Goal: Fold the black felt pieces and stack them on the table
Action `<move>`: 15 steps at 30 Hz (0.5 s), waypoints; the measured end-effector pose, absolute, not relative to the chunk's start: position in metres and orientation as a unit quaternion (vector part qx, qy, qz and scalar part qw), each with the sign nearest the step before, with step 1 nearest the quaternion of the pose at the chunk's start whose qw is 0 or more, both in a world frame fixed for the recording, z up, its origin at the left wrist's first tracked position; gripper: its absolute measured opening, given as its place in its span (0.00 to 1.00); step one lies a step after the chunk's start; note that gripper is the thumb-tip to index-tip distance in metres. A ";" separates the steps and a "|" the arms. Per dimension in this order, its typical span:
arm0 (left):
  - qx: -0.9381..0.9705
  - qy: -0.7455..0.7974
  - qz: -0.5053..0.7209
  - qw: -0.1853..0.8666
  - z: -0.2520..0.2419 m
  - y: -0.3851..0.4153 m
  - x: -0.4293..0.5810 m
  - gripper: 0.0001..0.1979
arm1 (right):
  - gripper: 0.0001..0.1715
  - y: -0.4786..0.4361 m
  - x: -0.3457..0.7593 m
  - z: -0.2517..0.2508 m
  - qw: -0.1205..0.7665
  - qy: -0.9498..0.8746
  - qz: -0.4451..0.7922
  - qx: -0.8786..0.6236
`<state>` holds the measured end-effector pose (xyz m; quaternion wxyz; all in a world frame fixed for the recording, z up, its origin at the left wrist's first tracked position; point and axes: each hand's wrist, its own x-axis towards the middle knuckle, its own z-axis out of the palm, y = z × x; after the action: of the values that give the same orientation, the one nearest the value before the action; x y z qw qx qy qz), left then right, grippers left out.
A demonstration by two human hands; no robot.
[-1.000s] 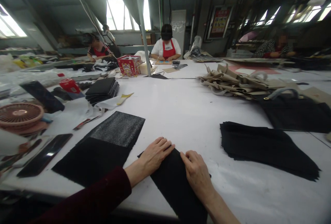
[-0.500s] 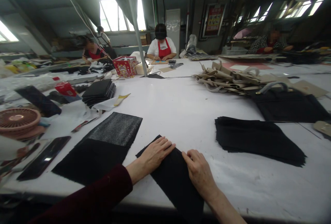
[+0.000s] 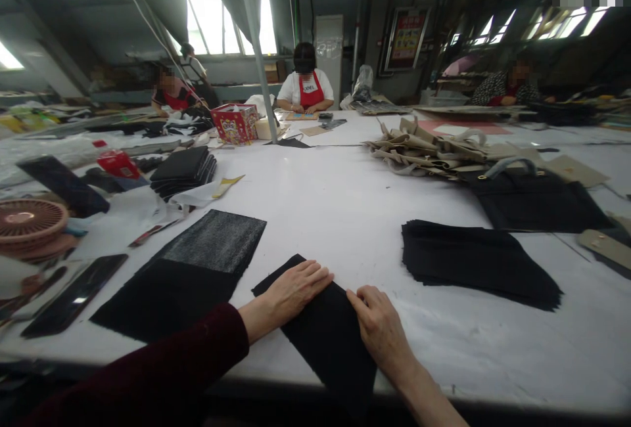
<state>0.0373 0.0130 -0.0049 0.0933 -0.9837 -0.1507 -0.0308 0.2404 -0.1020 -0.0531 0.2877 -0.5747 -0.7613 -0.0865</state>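
Note:
A black fabric piece [image 3: 325, 341] lies at an angle on the white table in front of me, its near end reaching over the table edge. My left hand [image 3: 296, 290] rests flat across its upper part, fingers stretched out together. At the right edge of the same piece is my right hand [image 3: 379, 325], its fingers curled in and the index finger and thumb at the fabric edge. To the left are black fabric pieces [image 3: 167, 299] with a grey, speckled patch [image 3: 217, 240] at the far end. A fanned stack of black fabric [image 3: 478, 266] sits to the right.
On the left are a dark phone [image 3: 73, 295], a pink fan [image 3: 30, 223] and a folded black stack [image 3: 182, 171]. Beige pieces [image 3: 434, 148] and a black bag panel with a handle [image 3: 542, 200] lie at the back right. A co-worker [image 3: 305, 85] sits across the table.
The view has shifted slightly, so the table items appear a little further left. Both hands stay on the same black fabric piece with nearly the same pose.

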 end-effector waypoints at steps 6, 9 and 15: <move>-0.985 -0.154 -0.006 0.071 -0.004 0.008 0.042 0.26 | 0.18 -0.108 0.246 -0.053 0.285 -0.765 -0.083 -0.572; -0.985 -0.153 -0.013 0.077 -0.002 0.005 0.043 0.29 | 0.18 -0.111 0.248 -0.052 0.282 -0.768 -0.073 -0.570; -0.989 -0.127 -0.026 0.076 -0.004 -0.001 0.048 0.25 | 0.19 -0.119 0.253 -0.050 0.279 -0.773 -0.068 -0.566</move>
<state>0.0475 -0.0014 -0.0038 0.0764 -0.9886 -0.1269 -0.0256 0.2534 -0.1185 -0.0503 0.2791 -0.5662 -0.7726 -0.0684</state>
